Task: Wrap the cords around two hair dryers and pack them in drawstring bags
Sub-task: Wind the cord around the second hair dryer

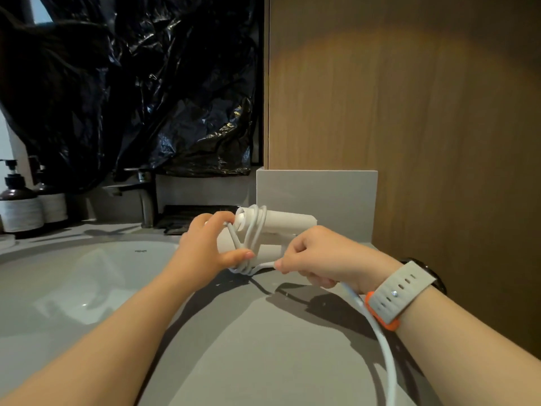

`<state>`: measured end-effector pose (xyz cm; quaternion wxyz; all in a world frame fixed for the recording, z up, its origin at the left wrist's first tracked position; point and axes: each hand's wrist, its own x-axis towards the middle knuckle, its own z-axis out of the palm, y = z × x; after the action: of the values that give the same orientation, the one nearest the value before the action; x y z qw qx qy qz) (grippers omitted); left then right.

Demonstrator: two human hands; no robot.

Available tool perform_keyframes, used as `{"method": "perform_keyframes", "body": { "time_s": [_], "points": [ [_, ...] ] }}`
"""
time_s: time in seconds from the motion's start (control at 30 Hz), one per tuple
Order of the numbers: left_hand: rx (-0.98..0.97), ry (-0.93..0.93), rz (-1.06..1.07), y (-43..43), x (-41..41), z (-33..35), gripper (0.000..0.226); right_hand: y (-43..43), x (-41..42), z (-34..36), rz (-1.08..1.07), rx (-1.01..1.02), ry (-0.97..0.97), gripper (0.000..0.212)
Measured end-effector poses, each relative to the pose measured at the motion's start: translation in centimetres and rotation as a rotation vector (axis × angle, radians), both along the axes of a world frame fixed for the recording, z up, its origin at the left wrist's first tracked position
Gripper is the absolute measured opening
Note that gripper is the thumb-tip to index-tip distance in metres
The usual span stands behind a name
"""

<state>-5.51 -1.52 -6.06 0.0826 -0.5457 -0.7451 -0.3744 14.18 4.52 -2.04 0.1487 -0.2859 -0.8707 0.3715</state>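
1. White plastic: the hair dryer (288, 221) is held just above the grey bench (248, 347), beside the sink (73, 282), with its barrel lying level. Several turns of its white cord (252, 230) cross the body near its left end.
2. The left hand (202, 247) grasps that end, with fingers (219, 216) curled over the top and the thumb beneath, touching the loops. The right hand (319, 256) is clenched on the cord just beside the dryer. From there the slack runs under the wrist, past the watch (401, 291) and off the lower edge.
3. The loops look loose and uneven. If the right hand lets the tension drop, they could probably slide off the near end and uncoil.
4. The trailing slack might catch on the watch strap or the bench edge. A sudden tug could twist the dryer out of the left hand towards the sink.
5. Pulling too hard risks kinking the cord where it leaves the dryer.
6. No drawstring bag or second dryer is visible, so most of the task seems to be ahead.
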Motion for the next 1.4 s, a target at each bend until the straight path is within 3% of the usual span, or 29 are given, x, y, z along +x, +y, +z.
{"method": "perform_keyframes", "body": {
  "time_s": [0.1, 0.2, 0.4, 0.63, 0.9, 1.07, 1.17, 1.3, 1.4],
  "points": [
    [0.012, 0.028, -0.050, -0.3, -0.2, 0.1, 0.065, 0.0, 0.7, 0.6, 0.111, -0.203, 0.040, 0.007],
    [0.007, 0.045, -0.066, -0.6, -0.4, 0.3, 0.064, 0.4, 0.8, 0.4, 0.072, -0.233, 0.117, 0.024],
    [-0.035, 0.068, -0.114, -0.7, -0.4, 0.6, 0.070, 1.7, -0.1, -0.7, -0.092, 0.598, 0.100, 0.026],
    [-0.045, 0.035, -0.261, -1.3, 1.2, 1.4, 0.062, 2.5, 1.6, -0.1, -0.231, 0.920, 0.200, 0.034],
    [-0.090, -0.054, -0.326, -1.9, 1.0, 1.8, 0.058, 2.5, 1.6, -0.2, -0.251, 0.898, 0.233, 0.037],
    [-0.095, -0.137, -0.352, -2.0, 0.7, 1.8, 0.058, 2.6, 1.7, -0.2, -0.271, 1.023, 0.059, 0.053],
    [-0.103, -0.161, -0.376, -2.0, 0.9, 1.9, 0.057, 2.9, 1.6, -0.2, -0.213, 0.899, 0.034, 0.057],
    [-0.148, -0.235, -0.420, -2.7, 1.8, 2.6, 0.073, 3.0, 1.6, 0.2, -0.199, 0.763, 0.038, 0.049],
    [-0.088, -0.053, -0.411, -2.6, 3.5, 2.7, 0.091, 2.7, 1.4, 0.4, -0.222, 0.765, 0.060, 0.045]
  ]
}}
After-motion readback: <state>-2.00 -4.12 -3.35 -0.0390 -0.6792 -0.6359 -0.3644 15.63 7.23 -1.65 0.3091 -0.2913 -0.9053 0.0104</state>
